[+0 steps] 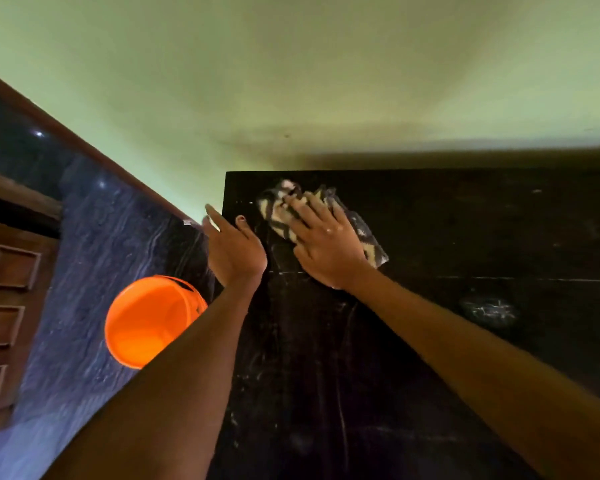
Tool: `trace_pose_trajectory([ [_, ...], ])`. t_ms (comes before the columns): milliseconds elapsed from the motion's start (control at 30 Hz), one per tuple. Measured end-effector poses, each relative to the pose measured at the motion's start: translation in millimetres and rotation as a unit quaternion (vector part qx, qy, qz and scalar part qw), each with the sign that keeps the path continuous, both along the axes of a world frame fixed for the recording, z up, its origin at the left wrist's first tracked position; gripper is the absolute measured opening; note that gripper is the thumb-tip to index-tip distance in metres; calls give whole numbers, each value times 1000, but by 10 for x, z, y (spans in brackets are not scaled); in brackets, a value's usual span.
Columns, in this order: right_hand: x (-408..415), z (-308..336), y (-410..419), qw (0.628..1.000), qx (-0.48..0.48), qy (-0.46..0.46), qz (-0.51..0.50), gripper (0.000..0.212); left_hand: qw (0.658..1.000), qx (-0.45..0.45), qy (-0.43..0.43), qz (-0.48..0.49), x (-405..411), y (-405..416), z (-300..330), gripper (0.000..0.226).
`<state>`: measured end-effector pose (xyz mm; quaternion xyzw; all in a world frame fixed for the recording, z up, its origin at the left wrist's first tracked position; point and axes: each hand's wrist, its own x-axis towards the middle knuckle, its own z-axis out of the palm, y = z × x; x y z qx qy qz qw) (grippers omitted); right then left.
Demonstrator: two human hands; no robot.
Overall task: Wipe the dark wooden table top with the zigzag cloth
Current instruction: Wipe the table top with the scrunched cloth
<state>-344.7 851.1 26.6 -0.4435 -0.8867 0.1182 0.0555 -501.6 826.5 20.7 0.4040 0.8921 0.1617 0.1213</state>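
Note:
The dark wooden table top (447, 341) fills the right and lower part of the view, with pale dusty marks and scratches on it. The black-and-cream zigzag cloth (278, 216) lies crumpled near the table's far left corner. My right hand (326, 244) lies flat on the cloth with its fingers spread and presses it to the wood. My left hand (234, 247) is at the table's left edge, fingers straight and relaxed, thumb over the table top, holding nothing.
An orange bucket (149, 320) stands on the dark marbled floor (94, 271) just left of the table. A green wall (291, 81) runs behind the table's far edge. Brown wooden drawers (4, 306) are at the far left.

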Motion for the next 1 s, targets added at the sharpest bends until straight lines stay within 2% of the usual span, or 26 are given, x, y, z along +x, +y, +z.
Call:
trace_pose_trajectory([
  [33, 54, 2, 67, 998, 3, -6, 67, 57, 999, 4, -29, 39, -18, 26, 10, 49],
  [100, 41, 34, 398, 996, -2, -27, 89, 52, 997, -9, -41, 63, -38, 67, 49, 43],
  [200, -263, 68, 710, 996, 17, -38, -81, 52, 998, -25, -30, 46, -77, 100, 114, 45],
  [233, -388, 81, 606, 992, 23, -34, -122, 54, 998, -25, -35, 36, -114, 120, 113, 46],
  [267, -494, 85, 431, 992, 26, -20, -122, 55, 998, -25, -53, 26, -183, 126, 112, 46],
  [367, -472, 26, -58, 999, 6, -14, 30, 54, 991, -39, -131, -7, -420, 106, -16, 39],
  [433, -494, 49, 136, 994, 3, -29, 103, 55, 980, -54, -191, 20, -520, 13, -68, 39],
  [500, -725, 76, 468, 998, 18, -37, 56, 53, 965, -59, -251, 37, -582, -91, -151, 44],
  [567, -953, 76, 661, 998, 32, -36, -30, 51, 951, -71, -298, 47, -644, -208, -246, 64],
  [600, -1036, 74, 585, 998, 27, -30, -53, 51, 931, -60, -351, 76, -679, -319, -283, 73],
  [667, -1023, 48, 182, 999, 29, -8, -39, 54, 863, 1, -481, 153, -693, -528, -277, 61],
  [700, -927, 14, -102, 1000, 28, 1, 4, 55, 835, 3, -520, 181, -688, -635, -265, 58],
  [767, -685, 3, -564, 992, -1, -3, 127, 53, 802, -1, -559, 211, -701, -837, -236, 62],
  [833, -597, 4, -486, 976, -13, -36, 213, 52, 786, -8, -585, 203, -763, -1019, -207, 70],
  [867, -634, 14, -300, 980, 5, -46, 194, 53, 780, -4, -594, 197, -813, -1062, -209, 74],
  [933, -760, 40, 82, 997, 34, -49, 57, 54, 776, 8, -608, 165, -869, -1149, -212, 79],
  [1000, -850, 70, 47, 998, 13, -29, -60, 50, 773, 31, -616, 147, -855, -1248, -175, 80],
])
